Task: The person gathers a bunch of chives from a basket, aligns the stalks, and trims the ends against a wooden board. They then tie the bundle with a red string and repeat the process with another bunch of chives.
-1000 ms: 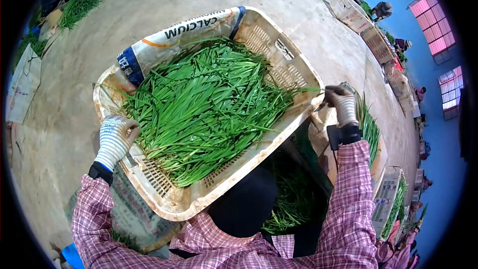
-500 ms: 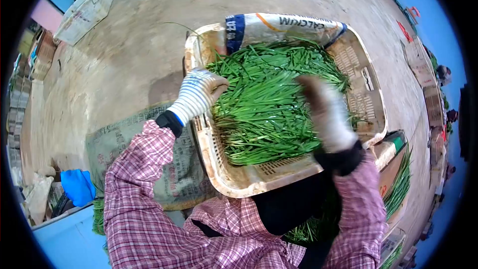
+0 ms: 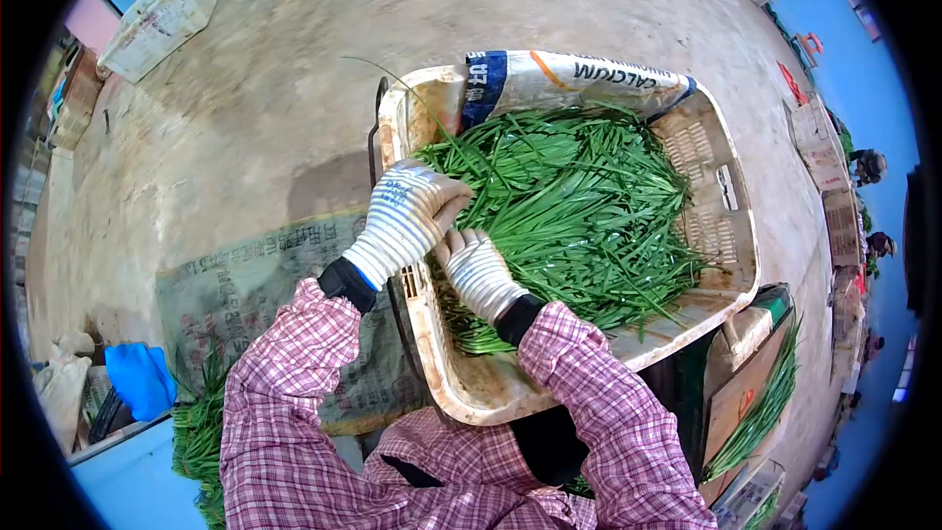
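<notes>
Currently, I am looking down on a pale plastic basket [image 3: 520,407], where a heap of long green leaves [image 3: 589,206] is filling the middle. The left hand [image 3: 407,216], in a striped glove, is hovering over the basket's left rim with its fingers curled in. The right hand [image 3: 483,280], gloved alike, is sitting just beside it on the near side, so the two are staying close together above the leaves' left end; whether either is gripping a leaf, I cannot tell. One long thin blade [image 3: 378,68] is arching out past the far left corner. A sack printed CALCIUM [image 3: 589,74] is covering the far wall. On the floor [image 3: 245,137], a greenish printed sack [image 3: 245,285] is lying to the left, and a blue bag [image 3: 140,380] is showing farther left. More greens [image 3: 767,410] are leaning at near right.
</notes>
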Available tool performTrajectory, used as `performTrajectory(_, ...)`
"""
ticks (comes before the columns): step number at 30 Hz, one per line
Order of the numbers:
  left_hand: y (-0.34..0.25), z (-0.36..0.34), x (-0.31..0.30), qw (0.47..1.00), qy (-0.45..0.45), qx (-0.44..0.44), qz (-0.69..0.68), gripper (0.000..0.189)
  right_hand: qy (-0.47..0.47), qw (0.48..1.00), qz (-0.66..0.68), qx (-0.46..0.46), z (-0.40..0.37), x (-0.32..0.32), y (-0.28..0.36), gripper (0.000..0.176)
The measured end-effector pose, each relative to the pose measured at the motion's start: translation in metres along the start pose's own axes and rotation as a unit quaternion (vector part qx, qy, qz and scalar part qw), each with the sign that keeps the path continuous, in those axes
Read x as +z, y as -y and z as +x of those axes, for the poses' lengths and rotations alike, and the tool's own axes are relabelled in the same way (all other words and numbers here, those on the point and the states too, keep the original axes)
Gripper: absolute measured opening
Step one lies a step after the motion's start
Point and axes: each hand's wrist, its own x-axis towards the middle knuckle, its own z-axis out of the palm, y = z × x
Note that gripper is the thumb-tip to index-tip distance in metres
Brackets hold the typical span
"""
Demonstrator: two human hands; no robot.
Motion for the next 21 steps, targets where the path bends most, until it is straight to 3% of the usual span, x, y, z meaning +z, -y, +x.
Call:
performTrajectory(3,0.000,-0.001,0.003,1.000,-0.014,0.000,-0.004,0.010,-0.062,0.997,-0.018,0.051,0.000,0.000,0.005,0.046)
performTrajectory(5,-0.001,-0.001,0.002,1.000,-0.019,0.006,-0.008,0.009,0.076,0.993,0.003,0.096,0.014,0.003,0.006,0.035)
performTrajectory(8,-0.006,0.001,-0.002,1.000,-0.015,0.016,0.021,0.008,0.210,0.969,-0.115,0.056,0.016,-0.011,0.022,0.027)
performTrajectory(11,0.000,0.000,0.005,1.000,-0.027,0.016,-0.001,0.008,0.189,0.970,-0.154,-0.002,0.001,-0.040,0.018,0.029)
performTrajectory(12,-0.004,0.000,0.000,1.000,-0.023,0.011,0.013,0.010,0.102,0.985,-0.137,0.034,-0.004,0.000,0.014,0.029)
performTrajectory(13,-0.004,-0.001,0.001,1.000,-0.020,0.000,0.017,0.010,0.108,0.990,-0.092,-0.001,-0.008,-0.024,0.005,0.032)
performTrajectory(15,0.001,-0.003,0.005,1.000,-0.019,0.000,0.001,0.010,0.127,0.991,-0.004,0.035,-0.012,-0.070,-0.020,0.038)
performTrajectory(16,-0.001,-0.003,0.004,1.000,-0.027,-0.004,0.000,0.010,-0.007,0.994,0.097,0.041,-0.023,-0.074,-0.038,0.039)
performTrajectory(17,-0.001,-0.002,0.003,1.000,-0.029,0.003,0.007,0.010,-0.140,0.970,0.191,0.044,-0.034,-0.080,-0.059,0.041)
performTrajectory(20,-0.003,0.000,0.001,1.000,-0.009,0.003,0.021,0.009,-0.209,0.919,0.324,0.075,-0.056,-0.118,-0.098,0.041)
performTrajectory(21,-0.004,0.001,0.000,0.999,0.002,0.008,0.031,0.010,-0.201,0.893,0.385,0.123,-0.066,-0.133,-0.097,0.041)
